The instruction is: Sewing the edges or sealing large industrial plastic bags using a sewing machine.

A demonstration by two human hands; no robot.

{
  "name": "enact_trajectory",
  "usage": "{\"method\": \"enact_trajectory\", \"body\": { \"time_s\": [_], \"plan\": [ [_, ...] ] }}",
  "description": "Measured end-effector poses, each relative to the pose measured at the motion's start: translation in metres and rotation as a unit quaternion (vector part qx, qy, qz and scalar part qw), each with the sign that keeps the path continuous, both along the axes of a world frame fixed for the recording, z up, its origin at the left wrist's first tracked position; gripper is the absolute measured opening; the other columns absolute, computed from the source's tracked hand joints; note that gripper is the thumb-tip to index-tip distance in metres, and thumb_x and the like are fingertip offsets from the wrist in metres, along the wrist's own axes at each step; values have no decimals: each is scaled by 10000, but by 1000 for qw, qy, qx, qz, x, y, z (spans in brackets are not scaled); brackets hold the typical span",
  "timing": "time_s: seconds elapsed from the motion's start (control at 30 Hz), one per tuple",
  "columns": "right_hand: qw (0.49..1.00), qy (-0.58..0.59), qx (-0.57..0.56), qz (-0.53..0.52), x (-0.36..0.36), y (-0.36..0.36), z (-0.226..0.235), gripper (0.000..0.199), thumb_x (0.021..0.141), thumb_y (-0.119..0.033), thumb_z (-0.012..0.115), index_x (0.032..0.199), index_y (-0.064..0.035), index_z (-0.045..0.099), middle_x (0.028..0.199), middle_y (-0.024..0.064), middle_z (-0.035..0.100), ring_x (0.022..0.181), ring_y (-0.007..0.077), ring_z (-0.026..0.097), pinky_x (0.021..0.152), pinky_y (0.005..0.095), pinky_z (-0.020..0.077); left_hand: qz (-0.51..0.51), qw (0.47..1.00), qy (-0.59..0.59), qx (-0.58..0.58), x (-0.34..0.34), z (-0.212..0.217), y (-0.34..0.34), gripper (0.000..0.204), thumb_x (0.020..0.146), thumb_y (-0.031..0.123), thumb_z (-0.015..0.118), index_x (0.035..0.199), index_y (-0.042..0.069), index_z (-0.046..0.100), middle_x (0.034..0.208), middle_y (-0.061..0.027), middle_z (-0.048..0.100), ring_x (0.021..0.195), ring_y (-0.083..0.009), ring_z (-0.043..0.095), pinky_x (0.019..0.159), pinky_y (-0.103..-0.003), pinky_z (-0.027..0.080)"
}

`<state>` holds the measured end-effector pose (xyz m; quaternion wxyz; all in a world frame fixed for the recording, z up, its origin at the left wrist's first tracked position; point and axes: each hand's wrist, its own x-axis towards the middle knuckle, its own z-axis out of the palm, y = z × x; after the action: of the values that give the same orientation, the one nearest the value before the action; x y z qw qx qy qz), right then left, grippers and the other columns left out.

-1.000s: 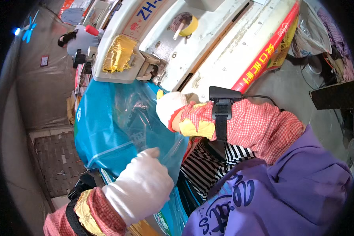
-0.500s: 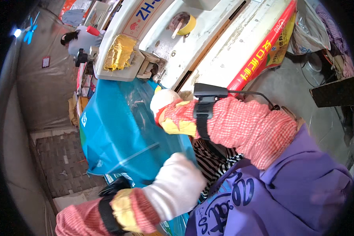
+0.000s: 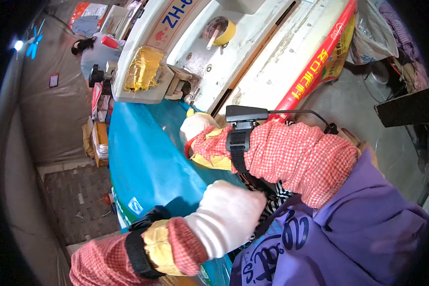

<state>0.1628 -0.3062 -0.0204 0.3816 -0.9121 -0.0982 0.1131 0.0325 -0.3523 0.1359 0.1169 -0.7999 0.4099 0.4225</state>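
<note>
A big blue plastic bag [image 3: 143, 157] lies stretched out under a white machine [image 3: 186, 43]. My left hand [image 3: 229, 214], in a white glove, is closed on the bag's near edge close to my purple top. My right hand [image 3: 198, 126], also in a white glove, grips the bag's far end right at the machine's jaw [image 3: 178, 86]. Both forearms wear red checked sleeves with black wrist straps.
A yellow tape roll [image 3: 221, 31] sits on the machine top. A red printed strip [image 3: 319, 62] runs along the machine's right side. A grey tarp wall [image 3: 52, 109] and a woven mat [image 3: 76, 200] are to the left. A bottle with a red cap [image 3: 97, 50] stands behind.
My left hand has pulled back along the bag toward my body. The bag is drawn flatter. My right hand has stayed at the machine's jaw.
</note>
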Motion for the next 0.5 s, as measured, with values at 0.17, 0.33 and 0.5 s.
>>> {"method": "enact_trajectory", "body": {
  "time_s": [0.17, 0.33, 0.5],
  "plan": [
    [973, -175, -127, -76, -3, 12, -39, 334, 949, -257, 435, 924, -19, 668, 698, 128, 631, 622, 277, 606, 579, 393, 492, -26, 999, -18, 28, 16, 0, 8, 174, 785, 179, 602, 860, 49, 513, 619, -142, 587, 604, -350, 620, 561, -442, 490],
    [982, -118, -112, -97, -16, 26, -51, 206, 839, -225, 578, 869, -80, 721, 758, 79, 677, 680, 246, 647, 590, 399, 512, -33, 981, -133, 136, 63, 55, 26, 427, 705, 286, 732, 1075, 109, 614, 634, -130, 574, 598, -331, 597, 576, -436, 485],
    [973, -127, -85, -175, -41, 3, -29, 240, 888, -190, 507, 874, -20, 676, 745, 111, 653, 632, 248, 637, 540, 389, 489, -116, 973, -199, 23, 76, 94, 50, 182, 651, 217, 713, 580, 118, 578, 531, -77, 515, 530, -302, 566, 505, -393, 446]
  ]
}}
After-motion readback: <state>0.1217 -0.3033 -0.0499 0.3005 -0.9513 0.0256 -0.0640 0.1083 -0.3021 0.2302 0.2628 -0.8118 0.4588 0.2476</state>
